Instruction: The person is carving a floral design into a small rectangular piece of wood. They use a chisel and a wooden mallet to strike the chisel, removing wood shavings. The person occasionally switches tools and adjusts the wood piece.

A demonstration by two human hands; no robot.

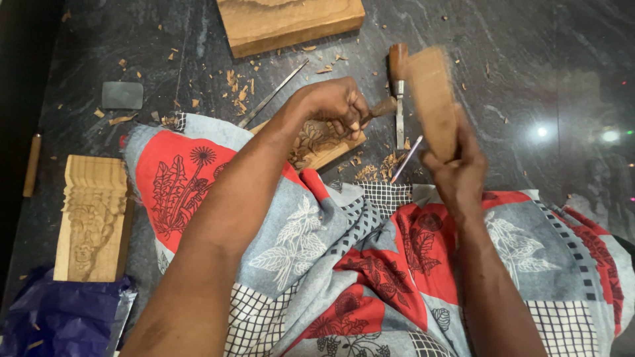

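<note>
A red, grey and white patterned cloth (370,264) covers the person's lap on the dark stone floor (542,59). A small flat wooden panel with carved flowers (317,147) lies at the cloth's edge. The right hand (460,168) grips a blurred wooden mallet block (433,99), raised. The left hand (334,106) closes around a wooden-handled chisel (380,108), its tip on the panel.

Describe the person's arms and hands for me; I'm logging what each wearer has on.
Both arms are bare from the hands up to the bottom edge of the picture: no sleeves show. The left hand and the right hand wear no gloves, and no ring, watch or bracelet can be seen. A patterned cloth in red, grey and white lies under the forearms.
</note>
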